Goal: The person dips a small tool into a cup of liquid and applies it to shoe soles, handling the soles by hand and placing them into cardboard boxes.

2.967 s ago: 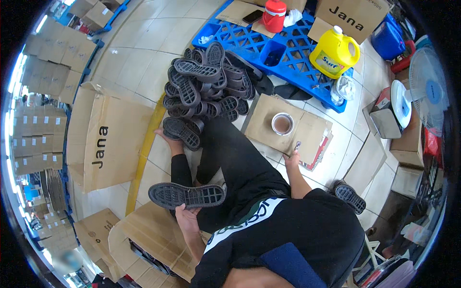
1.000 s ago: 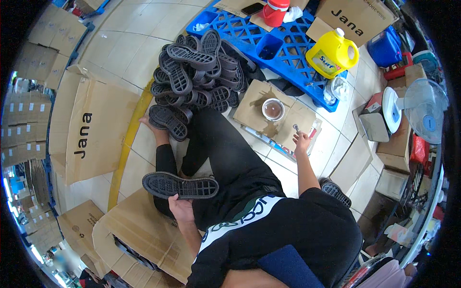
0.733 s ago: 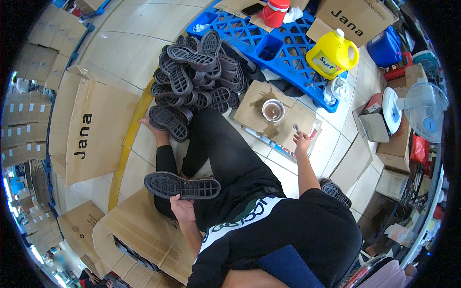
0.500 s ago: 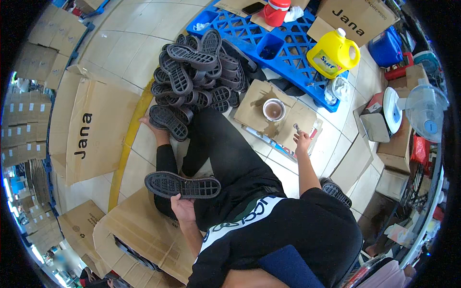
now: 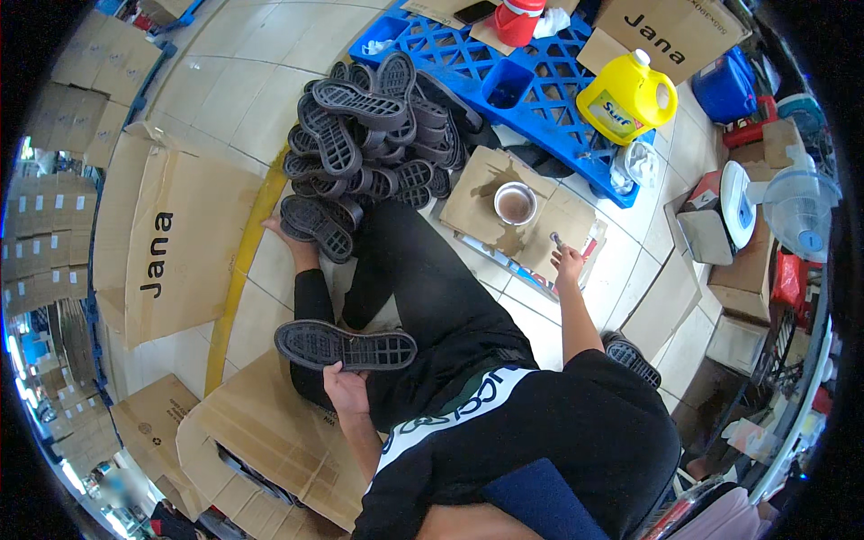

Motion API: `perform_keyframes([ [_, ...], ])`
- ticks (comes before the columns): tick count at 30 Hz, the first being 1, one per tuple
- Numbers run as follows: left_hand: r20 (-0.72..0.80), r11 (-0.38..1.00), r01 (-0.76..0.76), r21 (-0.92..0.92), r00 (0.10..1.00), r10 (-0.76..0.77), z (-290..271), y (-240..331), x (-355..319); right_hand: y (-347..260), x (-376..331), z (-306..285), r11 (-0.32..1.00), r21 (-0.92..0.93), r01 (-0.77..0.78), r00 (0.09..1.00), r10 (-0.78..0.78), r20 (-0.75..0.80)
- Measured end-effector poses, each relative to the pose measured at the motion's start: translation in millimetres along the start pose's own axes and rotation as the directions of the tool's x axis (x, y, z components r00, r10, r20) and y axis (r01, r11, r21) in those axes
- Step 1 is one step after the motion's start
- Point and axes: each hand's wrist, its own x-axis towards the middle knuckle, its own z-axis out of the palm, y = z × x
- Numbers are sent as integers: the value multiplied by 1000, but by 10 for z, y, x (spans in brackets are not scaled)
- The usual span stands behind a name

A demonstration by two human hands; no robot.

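Observation:
My left hand point(image 5: 346, 385) grips the edge of a black shoe sole point(image 5: 346, 346), whose gridded face points up over my lap. On the right, my right hand point(image 5: 567, 262) is closed on a small brush-like tool point(image 5: 557, 240), its tip at the cardboard sheet point(image 5: 553, 211); the fingers hide most of it. A white cup of brown liquid point(image 5: 515, 205) stands on that sheet, left of my right hand, with a wet stain beside it. Beyond my bent leg lies a heap of similar black soles point(image 5: 360, 153), stacked loosely at several angles.
A blue plastic pallet point(image 5: 504, 90) at the back carries a yellow jug point(image 5: 625, 97) and a red container point(image 5: 517, 22). Large cardboard boxes stand at left point(image 5: 180, 243) and lower left point(image 5: 270, 441). A kitchen-type scale point(image 5: 720, 211) and clear fan-like disc point(image 5: 801, 216) are at right.
Hardly anything differs. The whole picture has shifted very slightly; both hands keep their holds, and the sole and the tool stay in place.

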Motion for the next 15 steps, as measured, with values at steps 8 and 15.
perform_keyframes([
  [8,-19,1000,-11,-4,1000,11,6,-1,-30,-39,12,-12,1000,-20,-3,1000,3,7],
  [15,-31,1000,6,4,999,-6,-59,-17,1,-11,40,-29,1000,-19,-10,1000,10,19],
])
